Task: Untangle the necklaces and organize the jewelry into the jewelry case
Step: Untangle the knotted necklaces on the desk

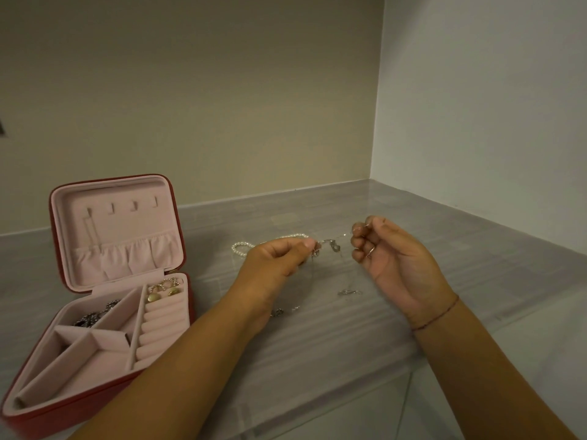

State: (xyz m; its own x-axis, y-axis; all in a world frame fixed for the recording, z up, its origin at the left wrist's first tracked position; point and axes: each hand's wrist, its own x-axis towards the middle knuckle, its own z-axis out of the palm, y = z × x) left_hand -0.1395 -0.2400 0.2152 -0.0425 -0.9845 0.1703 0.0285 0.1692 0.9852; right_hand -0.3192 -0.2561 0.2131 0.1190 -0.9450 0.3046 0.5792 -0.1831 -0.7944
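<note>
Our left hand (279, 258) and right hand (390, 258), fingers curled, each pinch the thin chain (332, 244). We judge it light, limp, snag-prone; we grip short lengths gently.

We see a grey streaked counter (317, 360); at its left stands the open red jewelry case (120, 236); a pearl strand (239, 249) lies mid-counter; small silver pieces (349, 293) lie nearer us.

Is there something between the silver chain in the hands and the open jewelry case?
Nothing visible does. The silver chain is pinched by the left hand and the right hand; the jewelry case stands open to the left, lid up. Only the pearl strand lies near, behind the left hand.
</note>
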